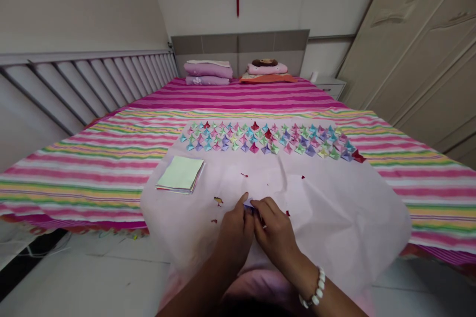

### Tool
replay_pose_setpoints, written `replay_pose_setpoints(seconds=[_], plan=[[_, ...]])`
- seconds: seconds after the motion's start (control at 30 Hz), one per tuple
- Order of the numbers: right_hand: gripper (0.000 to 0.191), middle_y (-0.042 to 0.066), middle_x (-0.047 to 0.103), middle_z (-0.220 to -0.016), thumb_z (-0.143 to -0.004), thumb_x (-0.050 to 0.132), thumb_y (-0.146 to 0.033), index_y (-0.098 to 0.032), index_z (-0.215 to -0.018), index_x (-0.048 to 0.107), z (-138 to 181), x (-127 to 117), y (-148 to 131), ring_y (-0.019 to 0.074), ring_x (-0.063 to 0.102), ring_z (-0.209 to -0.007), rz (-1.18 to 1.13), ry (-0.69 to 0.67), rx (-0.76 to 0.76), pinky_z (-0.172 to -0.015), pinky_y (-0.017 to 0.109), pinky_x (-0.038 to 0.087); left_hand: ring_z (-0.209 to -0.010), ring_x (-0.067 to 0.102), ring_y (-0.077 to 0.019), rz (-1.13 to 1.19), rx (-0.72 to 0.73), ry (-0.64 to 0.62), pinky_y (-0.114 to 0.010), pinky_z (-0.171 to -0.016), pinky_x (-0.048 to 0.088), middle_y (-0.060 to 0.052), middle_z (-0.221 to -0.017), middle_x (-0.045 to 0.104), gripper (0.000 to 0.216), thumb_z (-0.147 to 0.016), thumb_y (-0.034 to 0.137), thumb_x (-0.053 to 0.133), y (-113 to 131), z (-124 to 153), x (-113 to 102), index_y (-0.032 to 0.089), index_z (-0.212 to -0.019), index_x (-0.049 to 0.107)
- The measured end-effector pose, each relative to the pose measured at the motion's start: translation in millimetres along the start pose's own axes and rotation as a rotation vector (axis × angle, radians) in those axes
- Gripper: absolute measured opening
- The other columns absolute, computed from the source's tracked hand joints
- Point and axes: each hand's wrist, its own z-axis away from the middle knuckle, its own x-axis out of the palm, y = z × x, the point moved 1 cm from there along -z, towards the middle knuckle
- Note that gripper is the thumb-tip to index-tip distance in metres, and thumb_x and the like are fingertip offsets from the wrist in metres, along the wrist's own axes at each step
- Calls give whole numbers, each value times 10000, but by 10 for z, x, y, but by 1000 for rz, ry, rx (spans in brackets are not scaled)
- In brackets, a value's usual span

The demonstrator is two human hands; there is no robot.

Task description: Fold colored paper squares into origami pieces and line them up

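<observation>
Between my fingertips is a small piece of purple folded paper [248, 204], largely covered by the fingers. My left hand [236, 225] is closed on its left side, the thumb and fingers pinching it. From the right, my right hand [273, 228] pinches the same paper, and a white bead bracelet circles that wrist. Both hands are just above a large pale sheet [327, 218]. Ahead and left of them lies a stack of square paper [181, 173] with a light green sheet on top. Rows of small folded paper pieces [254, 147] in many colours stand along the sheet's far edge.
The pale sheet lies over the near edge of a bed with a striped cover [85, 168]. Torn holes or marks [218, 201] dot the sheet. Folded bedding [208, 70] is piled by the headboard [240, 49]. A railing [111, 77] runs left; a wardrobe [427, 44] stands right.
</observation>
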Motion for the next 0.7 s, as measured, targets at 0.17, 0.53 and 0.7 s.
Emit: replay_pose_setpoints(seconds=[0.17,0.53,0.7], plan=[[278,57,590,-840,-847,440,-62,-189,-1024,613,-23,-20,4,168,593,-699,-150,44,86,-591,275,509,-578,597,-195,-73,9,8,-294,-579,428,-27,-617,666,464,-814,247,503,-78,0,-3,117,-1250,595],[346,92,629,-889,-869,442,-60,-184,-1154,596,25,-4,-46,205,634,-775,1,82,-86,-660,326,564,-987,645,-207,388,-74,-27,-333,-909,475,-65,-1074,717,484,-756,141,534,-82,-92,54,138,-1237,590],[336,110,643,-842,-877,461,-49,-149,-1174,581,38,1,-93,217,636,-755,179,156,-238,-647,334,560,-1068,628,-221,543,-42,-80,-358,-971,449,-78,-1118,714,453,-719,114,535,-35,-93,4,162,-1160,628]])
